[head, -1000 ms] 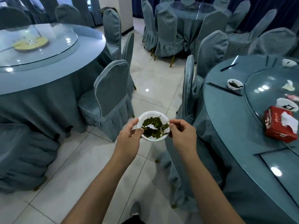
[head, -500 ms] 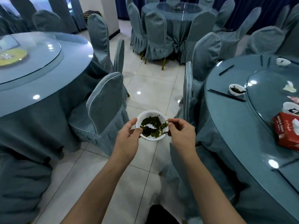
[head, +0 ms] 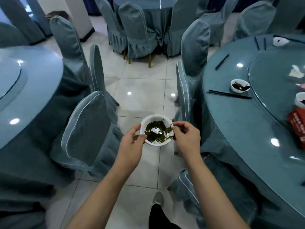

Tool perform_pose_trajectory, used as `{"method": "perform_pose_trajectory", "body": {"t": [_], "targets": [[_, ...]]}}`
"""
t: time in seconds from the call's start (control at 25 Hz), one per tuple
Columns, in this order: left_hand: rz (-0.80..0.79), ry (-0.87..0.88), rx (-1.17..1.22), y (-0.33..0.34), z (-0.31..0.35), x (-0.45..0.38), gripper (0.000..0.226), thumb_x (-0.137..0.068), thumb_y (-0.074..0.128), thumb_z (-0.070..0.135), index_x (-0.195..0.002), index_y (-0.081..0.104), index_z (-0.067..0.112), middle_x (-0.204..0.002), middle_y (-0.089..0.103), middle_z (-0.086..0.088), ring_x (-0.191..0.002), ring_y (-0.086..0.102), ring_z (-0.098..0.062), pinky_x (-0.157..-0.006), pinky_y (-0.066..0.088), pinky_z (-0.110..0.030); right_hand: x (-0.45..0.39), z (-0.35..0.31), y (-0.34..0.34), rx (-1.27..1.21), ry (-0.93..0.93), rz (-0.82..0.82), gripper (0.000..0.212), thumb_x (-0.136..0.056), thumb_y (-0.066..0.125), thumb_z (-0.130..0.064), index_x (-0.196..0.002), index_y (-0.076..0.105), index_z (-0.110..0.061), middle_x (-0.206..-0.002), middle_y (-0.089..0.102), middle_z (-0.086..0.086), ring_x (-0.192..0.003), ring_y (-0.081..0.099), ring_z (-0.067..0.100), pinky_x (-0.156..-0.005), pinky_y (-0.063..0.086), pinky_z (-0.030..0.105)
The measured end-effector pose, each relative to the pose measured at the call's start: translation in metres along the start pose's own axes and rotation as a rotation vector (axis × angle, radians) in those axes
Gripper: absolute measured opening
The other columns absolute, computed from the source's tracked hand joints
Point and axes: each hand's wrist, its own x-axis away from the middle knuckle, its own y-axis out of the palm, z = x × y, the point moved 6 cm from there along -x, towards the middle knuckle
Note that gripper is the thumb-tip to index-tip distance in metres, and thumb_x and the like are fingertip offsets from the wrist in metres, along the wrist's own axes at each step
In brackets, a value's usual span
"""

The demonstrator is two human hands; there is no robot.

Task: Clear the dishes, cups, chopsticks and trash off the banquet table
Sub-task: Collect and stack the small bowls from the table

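Nearest the camera, one grey shoe [head: 158,198] and a dark trouser leg stand on the white tiled floor [head: 143,90]. Above them two bare forearms reach forward, and both hands carry one white bowl [head: 156,130] in the air over the floor, between the chairs and clear of any table. The left hand [head: 130,146] holds the bowl's left rim with thumb on top and fingers curled beneath. The right hand [head: 185,141] pinches the right rim between thumb and forefinger, its other fingers curled. Inside the bowl lie dark green leafy scraps [head: 156,132] in a thin wet film.

To the right stands the banquet table [head: 239,133] under a blue-grey cloth, with a glass turntable [head: 272,90] on it. Near its left edge lies one pair of dark chopsticks [head: 229,94], and just beyond them sits one small white bowl with dark leftovers [head: 240,85], touching the turntable's rim. On the turntable, at the picture's right edge, a red tissue box [head: 297,124] and a second white bowl [head: 300,100] are cut off. Farther along the left edge lies another pair of chopsticks [head: 222,61]; toward the far edge sit two more dark sticks [head: 260,43] and a third small white dish [head: 280,41]. A crumpled white napkin [head: 295,72] rests on the turntable.

Covered chairs ring the tables; one chair [head: 85,129] stands just left of the hands.
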Motion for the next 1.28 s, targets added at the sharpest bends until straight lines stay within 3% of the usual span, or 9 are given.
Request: {"method": "perform_pose_trajectory", "body": {"t": [0.16, 0.36, 0.56, 0.64, 0.76, 0.84, 0.96, 1.12, 1.28], "targets": [[-0.097, 0.014, -0.055, 0.028, 0.029, -0.060, 0.039, -0.101, 0.053, 0.014, -0.138, 0.057, 0.027, -0.113, 0.073, 0.003, -0.110, 0.068, -0.015, -0.106, 0.050, -0.045, -0.053, -0.007, -0.006, -0.012, 0.043, 0.106, 0.018, -0.086, 0.068, -0.007, -0.084, 0.075, -0.024, -0.078, 0.075, -0.004, -0.076, 0.072, 0.016, -0.080, 0.061, 0.047], [-0.196, 0.021, -0.074, 0.061, 0.053, -0.108, 0.042, -0.102, 0.053, 0.018, -0.143, 0.054, 0.026, -0.111, 0.072, 0.007, -0.110, 0.067, -0.012, -0.103, 0.048, -0.036, -0.095, -0.013, -0.024, -0.036, 0.066, 0.228, 0.016, -0.082, 0.068, -0.014, -0.082, 0.075, -0.027, -0.073, 0.074, -0.004, -0.073, 0.072, 0.018, -0.077, 0.062, 0.049], [-0.330, 0.037, -0.105, 0.099, 0.069, -0.142, 0.041, -0.101, 0.054, 0.016, -0.140, 0.055, 0.027, -0.116, 0.072, -0.001, -0.109, 0.067, -0.012, -0.084, 0.046, -0.019, -0.119, -0.007, -0.046, -0.059, 0.102, 0.354, 0.014, -0.078, 0.065, -0.018, -0.080, 0.075, -0.029, -0.074, 0.074, -0.003, -0.077, 0.072, 0.021, -0.082, 0.061, 0.048], [-0.389, 0.046, -0.108, 0.115, 0.075, -0.157, 0.042, -0.101, 0.054, 0.014, -0.141, 0.056, 0.024, -0.122, 0.070, -0.002, -0.111, 0.066, -0.016, -0.090, 0.048, -0.023, -0.129, -0.004, -0.054, -0.074, 0.114, 0.425, 0.014, -0.080, 0.066, -0.015, -0.079, 0.074, -0.027, -0.072, 0.074, -0.005, -0.074, 0.071, 0.016, -0.077, 0.061, 0.042], [-0.470, 0.074, -0.127, 0.137, 0.086, -0.184, 0.037, -0.100, 0.054, 0.013, -0.134, 0.060, 0.027, -0.119, 0.070, 0.008, -0.110, 0.066, -0.012, -0.092, 0.049, -0.022, -0.144, -0.004, -0.064, -0.069, 0.128, 0.539, 0.019, -0.083, 0.068, -0.009, -0.077, 0.073, -0.027, -0.069, 0.072, -0.009, -0.066, 0.065, 0.004, -0.070, 0.055, 0.029], [-0.555, 0.108, -0.148, 0.154, 0.100, -0.203, 0.036, -0.100, 0.054, 0.012, -0.130, 0.061, 0.031, -0.113, 0.069, 0.017, -0.107, 0.067, -0.007, -0.083, 0.047, -0.014, -0.156, -0.005, -0.070, -0.091, 0.150, 0.618, 0.019, -0.085, 0.068, -0.006, -0.079, 0.073, -0.024, -0.073, 0.073, -0.004, -0.069, 0.067, 0.009, -0.073, 0.059, 0.034], [-0.628, 0.144, -0.177, 0.174, 0.117, -0.234, 0.039, -0.100, 0.055, 0.013, -0.137, 0.059, 0.024, -0.118, 0.069, 0.008, -0.110, 0.065, -0.012, -0.095, 0.051, -0.027, -0.174, -0.009, -0.072, -0.113, 0.174, 0.706, 0.019, -0.086, 0.067, -0.005, -0.082, 0.073, -0.023, -0.078, 0.075, 0.001, -0.075, 0.070, 0.015, -0.080, 0.062, 0.041], [-0.736, 0.171, -0.221, 0.193, 0.137, -0.274, 0.038, -0.101, 0.055, 0.018, -0.138, 0.058, 0.027, -0.115, 0.069, 0.009, -0.104, 0.065, -0.005, -0.085, 0.051, -0.022, -0.196, -0.015, -0.067, -0.115, 0.200, 0.812, 0.017, -0.086, 0.068, -0.009, -0.084, 0.074, -0.024, -0.081, 0.075, 0.001, -0.082, 0.072, 0.023, -0.082, 0.061, 0.049], [-0.848, 0.177, -0.257, 0.211, 0.145, -0.300, 0.042, -0.100, 0.056, 0.019, -0.142, 0.056, 0.026, -0.124, 0.067, 0.009, -0.115, 0.063, -0.011, -0.108, 0.048, -0.038, -0.204, -0.017, -0.063, -0.129, 0.232, 0.904, 0.016, -0.086, 0.067, -0.011, -0.084, 0.074, -0.025, -0.083, 0.076, -0.001, -0.084, 0.073, 0.022, -0.084, 0.061, 0.050]]}}
